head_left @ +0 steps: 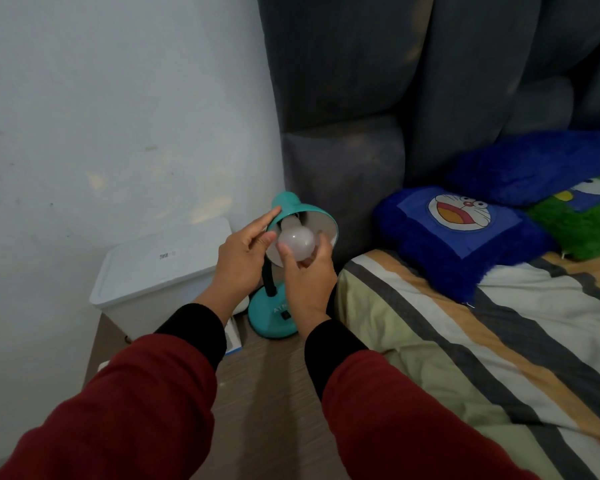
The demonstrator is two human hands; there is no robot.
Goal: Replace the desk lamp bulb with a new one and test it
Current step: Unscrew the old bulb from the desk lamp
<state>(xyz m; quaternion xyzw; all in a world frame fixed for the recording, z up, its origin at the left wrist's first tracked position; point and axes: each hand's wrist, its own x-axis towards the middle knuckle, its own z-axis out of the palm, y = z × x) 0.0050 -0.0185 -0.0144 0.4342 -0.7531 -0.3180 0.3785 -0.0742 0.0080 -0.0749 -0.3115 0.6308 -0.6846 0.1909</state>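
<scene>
A teal desk lamp stands on a wooden nightstand, its round base (272,315) carrying a black switch. Its shade (293,204) is tilted so the opening faces me. A white frosted bulb (297,242) sits in the shade's mouth, unlit. My right hand (307,278) grips the bulb from below with thumb and fingers around it. My left hand (245,256) rests against the shade's left rim, index finger stretched along the teal outside. The black flexible neck (269,280) shows between my hands. A white rounded object (242,305) peeks out behind my left wrist.
A white lidded box (160,268) stands at the nightstand's back left by the wall. A blue-edged white packet (232,336) lies under my left wrist. A bed with striped sheet (465,341) and blue cartoon pillows (461,233) is close on the right, before a grey padded headboard (343,168).
</scene>
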